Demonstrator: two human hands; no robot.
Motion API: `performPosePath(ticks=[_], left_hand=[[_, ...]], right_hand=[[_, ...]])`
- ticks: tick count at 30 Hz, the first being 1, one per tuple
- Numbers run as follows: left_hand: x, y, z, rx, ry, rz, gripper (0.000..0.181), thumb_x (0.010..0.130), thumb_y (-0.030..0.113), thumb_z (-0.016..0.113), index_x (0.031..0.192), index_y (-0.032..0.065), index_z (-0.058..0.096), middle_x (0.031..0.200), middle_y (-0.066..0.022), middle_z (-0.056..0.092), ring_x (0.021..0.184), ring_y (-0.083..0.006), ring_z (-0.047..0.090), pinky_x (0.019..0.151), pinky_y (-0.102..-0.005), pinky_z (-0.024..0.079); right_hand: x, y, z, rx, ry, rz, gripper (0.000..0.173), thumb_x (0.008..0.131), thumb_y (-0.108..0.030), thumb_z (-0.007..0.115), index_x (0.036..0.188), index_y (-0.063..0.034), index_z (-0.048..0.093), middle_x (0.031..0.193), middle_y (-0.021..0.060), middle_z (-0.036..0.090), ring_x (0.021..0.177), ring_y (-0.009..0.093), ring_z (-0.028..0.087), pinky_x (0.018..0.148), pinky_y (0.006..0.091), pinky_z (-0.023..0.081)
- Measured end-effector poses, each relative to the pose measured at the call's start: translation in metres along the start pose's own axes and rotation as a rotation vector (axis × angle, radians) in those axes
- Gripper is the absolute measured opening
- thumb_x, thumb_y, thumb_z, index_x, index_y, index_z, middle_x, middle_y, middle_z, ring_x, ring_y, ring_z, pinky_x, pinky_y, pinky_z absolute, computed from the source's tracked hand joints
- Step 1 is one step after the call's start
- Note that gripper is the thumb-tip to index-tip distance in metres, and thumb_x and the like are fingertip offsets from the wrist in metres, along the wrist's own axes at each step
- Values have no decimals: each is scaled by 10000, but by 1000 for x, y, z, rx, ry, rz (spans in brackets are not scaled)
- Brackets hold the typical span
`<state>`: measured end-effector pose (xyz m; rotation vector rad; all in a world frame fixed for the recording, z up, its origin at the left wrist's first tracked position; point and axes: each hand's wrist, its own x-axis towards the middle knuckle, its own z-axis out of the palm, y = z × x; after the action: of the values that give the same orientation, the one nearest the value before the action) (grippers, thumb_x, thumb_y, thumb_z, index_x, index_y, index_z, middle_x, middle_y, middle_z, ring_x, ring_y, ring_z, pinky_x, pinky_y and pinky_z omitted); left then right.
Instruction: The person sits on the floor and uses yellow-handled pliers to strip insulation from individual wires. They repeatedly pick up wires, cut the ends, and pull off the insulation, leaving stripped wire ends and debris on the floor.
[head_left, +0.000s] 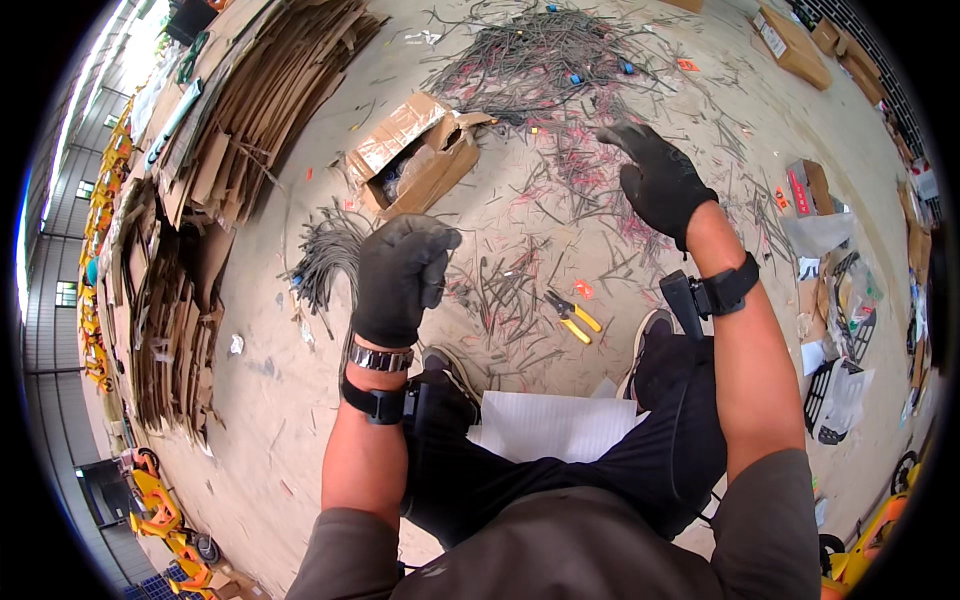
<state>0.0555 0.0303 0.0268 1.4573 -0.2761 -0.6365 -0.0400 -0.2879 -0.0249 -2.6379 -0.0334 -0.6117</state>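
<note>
My left hand (397, 277), in a black work glove, is curled with its fingers closed; whether anything is inside is hidden. Beside it a bundle of dark cables (326, 251) fans out on the floor, and part of it passes behind my wrist. My right hand (660, 176), also gloved in black, is raised over scattered cable offcuts with thumb and fingers apart. Its fingertips are blurred, and I see nothing held. Yellow-handled wire strippers or pliers (574, 316) lie on the floor between my feet, near short cable pieces (502, 289).
A torn cardboard box (439, 180) stands ahead of my left hand, below a large tangled cable heap (540, 52). Flattened cardboard (247, 112) is stacked at left. White foam sheeting (555, 424) lies between my legs. A small open box (810, 187) and plastic packaging (855, 292) are at right.
</note>
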Motion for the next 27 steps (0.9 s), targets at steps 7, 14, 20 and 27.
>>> performPosePath(ticks=[7,14,20,27], left_hand=[[-3,-8,22,17,-44,-106,155,885,127,605,867,-18,655,550,-22,534,357,-83,397,341,-216,319],[-6,-8,25,56,-74,-108,166,907,142,603,871,-8,663,576,-20,552,394,-74,419,353,-216,321],[-6,-9,24,31,-104,-91,170,905,146,611,881,-14,663,586,-21,559,401,-70,424,359,-212,318],[-8,-10,25,78,-135,-129,167,887,143,616,892,-16,666,633,-46,609,422,-72,463,372,-209,328]], right_hand=[[10,-102,7,684,-186,6,245,897,-124,630,1116,-20,666,1016,125,691,833,211,667,769,332,529],[11,-106,9,634,-292,25,205,845,-157,635,994,-30,694,912,155,697,842,300,677,766,381,533],[11,-104,9,618,-354,8,223,843,-192,615,986,-42,698,910,168,706,858,338,684,772,404,538],[11,-96,4,644,-324,70,202,845,-194,594,938,-34,677,882,164,693,831,343,673,758,409,531]])
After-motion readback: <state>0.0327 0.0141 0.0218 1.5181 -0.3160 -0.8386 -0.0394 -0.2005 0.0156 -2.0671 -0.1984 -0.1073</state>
